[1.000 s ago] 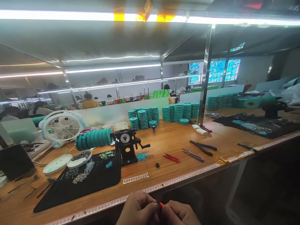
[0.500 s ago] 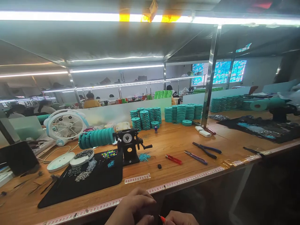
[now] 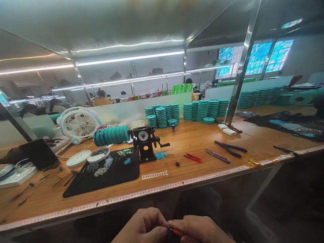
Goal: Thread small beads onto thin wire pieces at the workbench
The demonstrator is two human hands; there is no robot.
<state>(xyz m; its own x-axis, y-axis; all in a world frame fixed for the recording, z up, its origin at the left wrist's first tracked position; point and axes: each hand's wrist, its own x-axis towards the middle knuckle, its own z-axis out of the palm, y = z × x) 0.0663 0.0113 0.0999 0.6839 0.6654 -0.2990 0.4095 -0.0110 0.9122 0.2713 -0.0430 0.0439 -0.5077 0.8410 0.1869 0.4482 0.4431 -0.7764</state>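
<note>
orange-handled tool (image 3: 178,233) — held low, in front of the near edge of the desk (image 3: 197,171), not resting on it. right hand (image 3: 198,228): grip pinching the handle, metal tip pointed at the left hand (image 3: 144,224). left hand: thumb and forefinger brought together at the tip; whatever sits between them is too small to make out. change noted: half a second ago the hands stood apart, left fingers loosely spread; now they meet, fingertips touching or nearly so. my reading — tip engaged again, close fingertip work resumed. on the desk, black winder (image 3: 144,144), red-handled tool (image 3: 192,158) and pliers (image 3: 225,145) sit well apart from both hands, apparently unneeded at this moment.
</note>
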